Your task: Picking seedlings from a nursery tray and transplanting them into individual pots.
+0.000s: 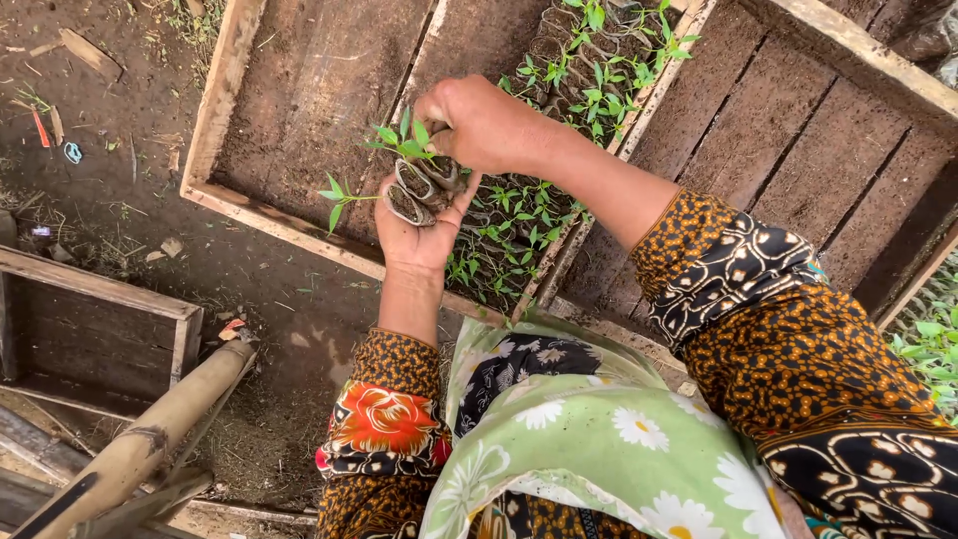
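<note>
My left hand [417, 238] is palm up over the near edge of a wooden tray [232, 70], cupping a few small soil plugs with green seedlings [411, 185]. My right hand [486, 122] reaches over from the right and pinches the seedlings lying in that left palm. Just beyond both hands, rows of seedlings in soil plugs [579, 70] fill the right part of the tray. Patterned brown and orange sleeves cover both arms.
The left part of the tray holds only bare dark soil. A second wooden tray [848, 60] lies to the right. A bamboo pole [150, 439] and a wooden frame [100, 289] sit on the dirt ground at the left. Green leaves [933, 344] show at the right edge.
</note>
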